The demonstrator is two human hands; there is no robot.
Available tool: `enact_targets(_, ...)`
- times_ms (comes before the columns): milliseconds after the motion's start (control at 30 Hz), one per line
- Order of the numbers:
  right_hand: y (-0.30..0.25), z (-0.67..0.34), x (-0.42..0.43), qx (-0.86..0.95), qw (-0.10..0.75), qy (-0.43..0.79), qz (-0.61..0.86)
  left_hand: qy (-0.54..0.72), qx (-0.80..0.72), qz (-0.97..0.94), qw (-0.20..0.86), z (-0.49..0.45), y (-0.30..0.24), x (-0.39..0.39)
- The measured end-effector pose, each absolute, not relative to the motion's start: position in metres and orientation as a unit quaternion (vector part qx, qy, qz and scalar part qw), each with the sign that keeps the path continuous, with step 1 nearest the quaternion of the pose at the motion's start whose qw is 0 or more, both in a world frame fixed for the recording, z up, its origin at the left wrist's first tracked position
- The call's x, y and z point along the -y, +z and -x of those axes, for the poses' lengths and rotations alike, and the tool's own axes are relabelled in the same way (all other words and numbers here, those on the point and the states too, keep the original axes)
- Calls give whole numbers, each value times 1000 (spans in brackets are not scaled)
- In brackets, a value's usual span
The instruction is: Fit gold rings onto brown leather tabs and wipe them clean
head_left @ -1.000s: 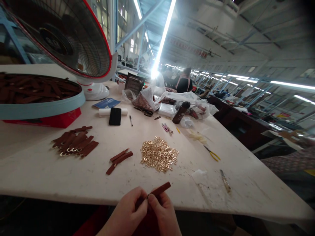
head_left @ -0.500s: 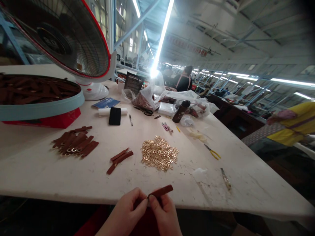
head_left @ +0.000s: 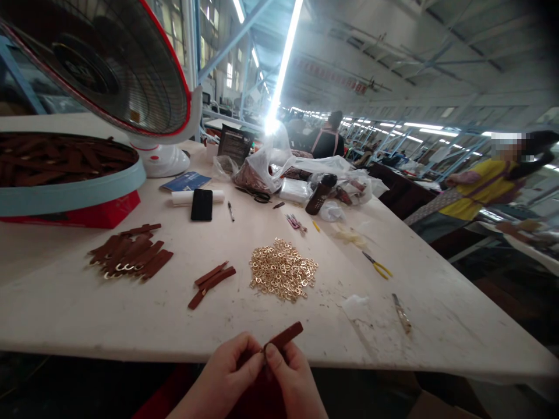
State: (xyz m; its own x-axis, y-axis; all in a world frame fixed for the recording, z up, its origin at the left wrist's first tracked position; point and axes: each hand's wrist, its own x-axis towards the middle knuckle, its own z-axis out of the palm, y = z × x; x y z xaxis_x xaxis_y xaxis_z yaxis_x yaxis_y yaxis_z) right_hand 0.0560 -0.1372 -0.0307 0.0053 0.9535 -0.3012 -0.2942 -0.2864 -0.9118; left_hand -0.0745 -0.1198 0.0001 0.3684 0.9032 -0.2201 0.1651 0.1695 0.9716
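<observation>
Fingers [head_left: 275, 356] hide one end of the brown strip [head_left: 286, 334]; fan [head_left: 105, 75] cropped above.

Narrow brown strip [head_left: 286, 335], lower end hidden by hands [head_left: 233, 364], slanting up rightward.

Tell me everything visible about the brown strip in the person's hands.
The brown strip looks narrow, flat and leather-like, its far end squared. It slants up to the picture's right, at the near edge of the table. The right grip holds it, thumb low on it; the left grip pinches its near end, which is hidden.
</observation>
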Motion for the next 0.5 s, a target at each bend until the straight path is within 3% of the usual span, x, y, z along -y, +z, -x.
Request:
enact_targets(300,-36,-61,137,410,472,607,490,304,-499,-568,580,72,-8,121)
enact_targets(500,-39,-70,133,367,482,621,498,305,-530,-566,553,65,-10,119)
